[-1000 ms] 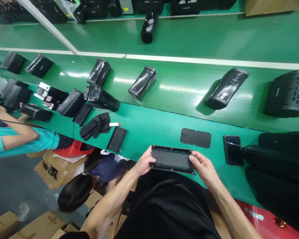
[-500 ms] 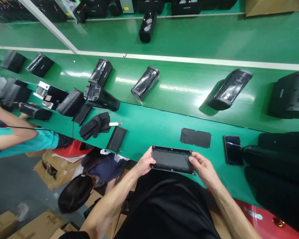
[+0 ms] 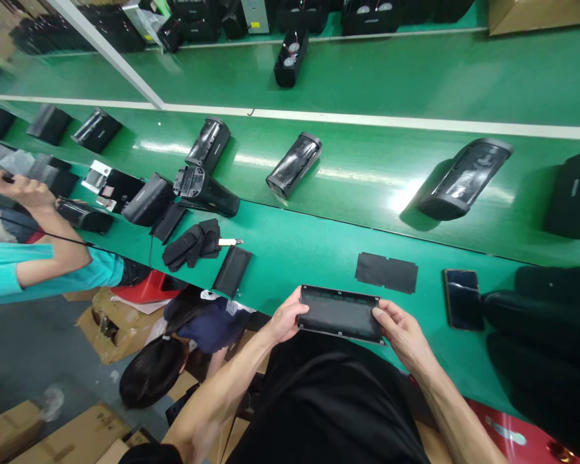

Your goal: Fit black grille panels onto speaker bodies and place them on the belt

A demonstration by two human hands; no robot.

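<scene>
Between both hands I hold a black rectangular panel (image 3: 341, 314), its framed inner side facing up with small fixing points along the rim. My left hand (image 3: 287, 317) grips its left end, thumb on top. My right hand (image 3: 402, 328) is closed on the right end, the thumb pressing on the edge. Beyond the panel lies a thin black notched sheet (image 3: 386, 272) on the green bench. A similar black panel (image 3: 232, 271) rests to the left, near a pile of black sheets (image 3: 192, 243) and a white-handled cutter (image 3: 229, 241).
A phone (image 3: 463, 299) lies to the right beside large dark objects (image 3: 551, 303). Black speakers (image 3: 294, 164) stand on the green conveyor (image 3: 357, 200) beyond the bench. At left, a co-worker in a turquoise sleeve (image 3: 53, 270) works; another person bends below the bench among cardboard boxes (image 3: 72, 435).
The view has shifted slightly, so most things sit a little further right. Both hands keep the same hold on the panel. The turquoise-sleeved co-worker's hand has risen.
</scene>
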